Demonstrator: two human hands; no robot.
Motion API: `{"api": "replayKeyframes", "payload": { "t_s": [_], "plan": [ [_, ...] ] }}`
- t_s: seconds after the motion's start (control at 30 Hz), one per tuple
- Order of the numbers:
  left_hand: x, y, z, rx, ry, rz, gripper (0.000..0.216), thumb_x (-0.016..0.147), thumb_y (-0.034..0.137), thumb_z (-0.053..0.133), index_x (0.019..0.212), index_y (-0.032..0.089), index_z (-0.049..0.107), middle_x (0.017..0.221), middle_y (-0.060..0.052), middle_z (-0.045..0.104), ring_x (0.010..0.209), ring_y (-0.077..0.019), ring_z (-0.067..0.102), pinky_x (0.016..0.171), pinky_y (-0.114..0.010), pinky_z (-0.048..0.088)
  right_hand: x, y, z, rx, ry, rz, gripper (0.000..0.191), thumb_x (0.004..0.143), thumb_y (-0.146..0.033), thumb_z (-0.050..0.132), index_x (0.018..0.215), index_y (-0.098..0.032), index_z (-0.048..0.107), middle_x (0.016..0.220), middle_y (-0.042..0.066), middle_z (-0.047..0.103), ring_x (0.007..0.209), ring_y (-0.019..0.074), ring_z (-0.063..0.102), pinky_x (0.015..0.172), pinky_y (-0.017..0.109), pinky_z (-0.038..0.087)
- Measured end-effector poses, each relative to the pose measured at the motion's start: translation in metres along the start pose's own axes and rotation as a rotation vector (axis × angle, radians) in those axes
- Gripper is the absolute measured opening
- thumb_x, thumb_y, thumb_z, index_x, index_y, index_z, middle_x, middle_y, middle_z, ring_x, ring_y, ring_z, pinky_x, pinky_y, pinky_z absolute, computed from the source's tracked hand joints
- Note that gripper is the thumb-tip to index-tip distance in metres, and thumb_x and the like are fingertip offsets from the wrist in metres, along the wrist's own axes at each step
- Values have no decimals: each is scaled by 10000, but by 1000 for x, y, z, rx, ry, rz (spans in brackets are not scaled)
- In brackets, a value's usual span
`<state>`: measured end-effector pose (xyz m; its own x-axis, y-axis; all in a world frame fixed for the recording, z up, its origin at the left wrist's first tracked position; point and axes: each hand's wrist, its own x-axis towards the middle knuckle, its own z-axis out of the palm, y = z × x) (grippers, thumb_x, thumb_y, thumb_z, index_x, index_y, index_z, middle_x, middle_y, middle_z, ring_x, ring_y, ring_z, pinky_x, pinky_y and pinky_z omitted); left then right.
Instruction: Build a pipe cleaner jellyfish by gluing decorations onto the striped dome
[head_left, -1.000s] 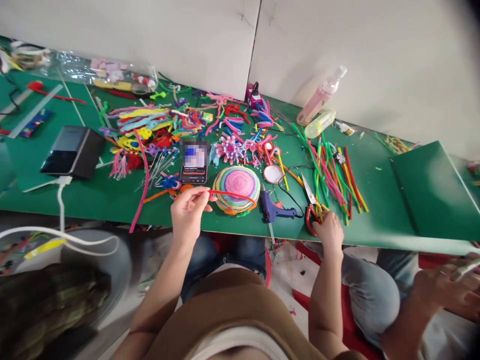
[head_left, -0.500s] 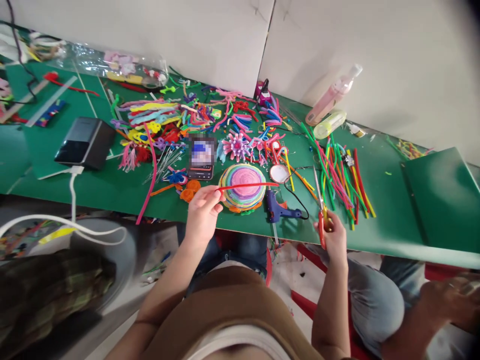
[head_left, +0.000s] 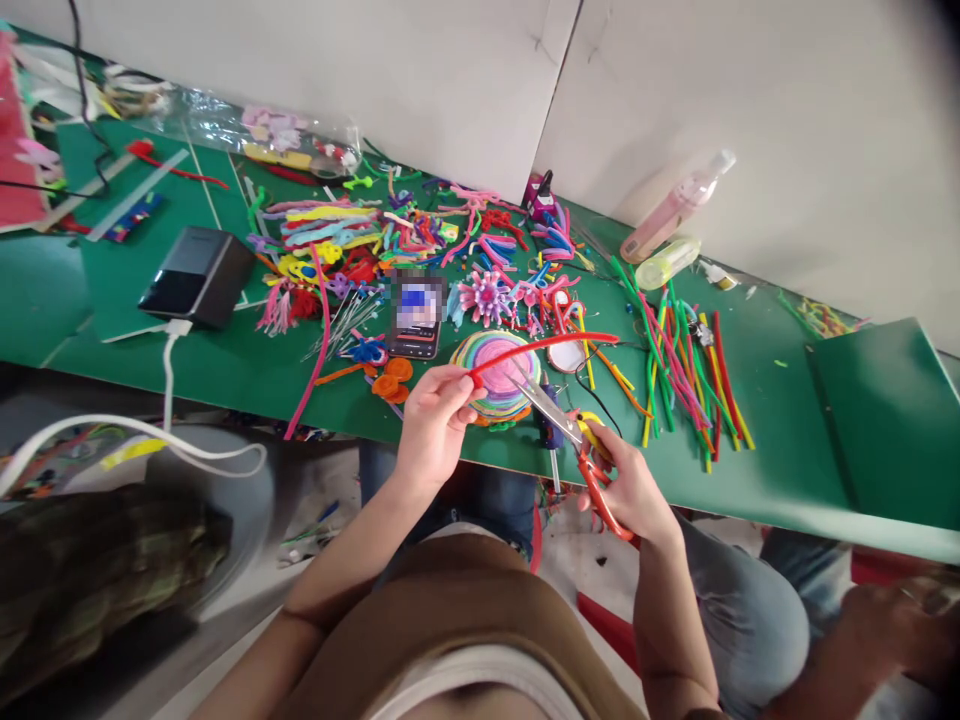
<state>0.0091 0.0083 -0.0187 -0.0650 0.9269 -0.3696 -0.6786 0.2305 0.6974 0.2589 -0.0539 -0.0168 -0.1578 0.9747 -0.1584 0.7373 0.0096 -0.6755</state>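
My left hand (head_left: pixel 437 420) pinches one end of a red pipe cleaner (head_left: pixel 544 343), whose free length slants up to the right. In my right hand (head_left: pixel 630 490) is a pair of scissors (head_left: pixel 559 415) with red and yellow handles. The blades are a little apart and point left, just below the pipe cleaner. Under both lies a round, striped pastel piece (head_left: pixel 491 362) with a pink centre. Partly hidden behind the scissors is a blue glue gun (head_left: pixel 551 425).
A phone (head_left: pixel 415 318) stands behind the striped piece. Loose pipe cleaners (head_left: pixel 675 360) lie to the right, with bottles (head_left: pixel 679 210) by the wall. At left sits a black box (head_left: pixel 196 280) with a white cable. Another person's knee (head_left: pixel 742 590) is at lower right.
My right hand has brought the scissors left from the table's right side, over to the pipe cleaner. The blades have opened slightly. The pipe cleaner's free end now tilts upward.
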Motion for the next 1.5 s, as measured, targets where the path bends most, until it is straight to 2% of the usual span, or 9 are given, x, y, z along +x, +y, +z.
{"api": "replayKeyframes", "payload": {
  "t_s": [0.27,0.43,0.7,0.83,0.97,1.13,1.3,1.4,1.5],
  "plan": [
    [-4,-1,4,174,-117,84,299,592,272,778,767,207,544,614,51,631,501,-78,578,419,-157,452,11,-11,1,-19,-61,-107,736,626,-427,771,1273,-187,513,925,38,643,707,162,589,667,282,504],
    [-1,-2,2,229,-181,93,275,596,277,786,716,191,554,647,12,662,541,-109,609,389,-171,415,17,-13,-1,-51,-80,-107,704,656,-433,759,1270,-175,530,933,49,681,768,197,642,684,291,516],
    [22,5,3,312,-275,106,349,607,249,811,703,193,481,641,29,646,533,-110,612,410,-180,427,26,-27,-12,-315,-124,-195,514,876,-547,512,1187,-142,568,712,42,667,568,177,603,550,257,407],
    [40,10,15,365,-326,108,373,592,240,809,689,199,451,661,13,671,575,-139,649,436,-195,455,33,-22,-19,-442,-108,-154,499,908,-584,411,1040,-137,586,571,19,602,468,184,554,483,260,322],
    [49,7,18,396,-291,129,355,585,272,820,702,188,496,668,9,677,532,-120,628,405,-181,441,35,-8,-22,-421,-74,-123,450,907,-573,396,984,-164,567,523,-9,549,432,171,507,471,253,301],
    [50,8,8,480,-241,238,283,689,345,763,890,161,687,846,-47,718,631,-141,681,429,-180,478,19,24,-27,-350,87,57,424,865,-563,439,964,-176,582,577,4,582,479,159,504,495,245,342],
    [48,12,-20,548,-158,211,291,678,355,773,883,153,723,812,-55,730,768,-192,720,586,-227,567,-15,81,-23,-534,306,467,489,792,-547,533,1138,-208,599,855,86,704,674,242,618,570,293,378],
    [50,10,-48,594,-50,225,281,669,354,772,850,147,718,776,-53,727,761,-198,724,581,-226,562,-33,111,-11,-542,290,642,531,802,-551,514,1196,-202,579,1026,122,702,822,291,645,617,334,419],
    [51,3,-75,689,36,225,310,703,381,730,911,153,707,806,-50,725,701,-178,716,490,-196,503,-43,123,-4,-493,267,636,566,814,-521,508,1233,-145,556,1178,159,651,1015,307,618,738,372,470]
  ]
}}
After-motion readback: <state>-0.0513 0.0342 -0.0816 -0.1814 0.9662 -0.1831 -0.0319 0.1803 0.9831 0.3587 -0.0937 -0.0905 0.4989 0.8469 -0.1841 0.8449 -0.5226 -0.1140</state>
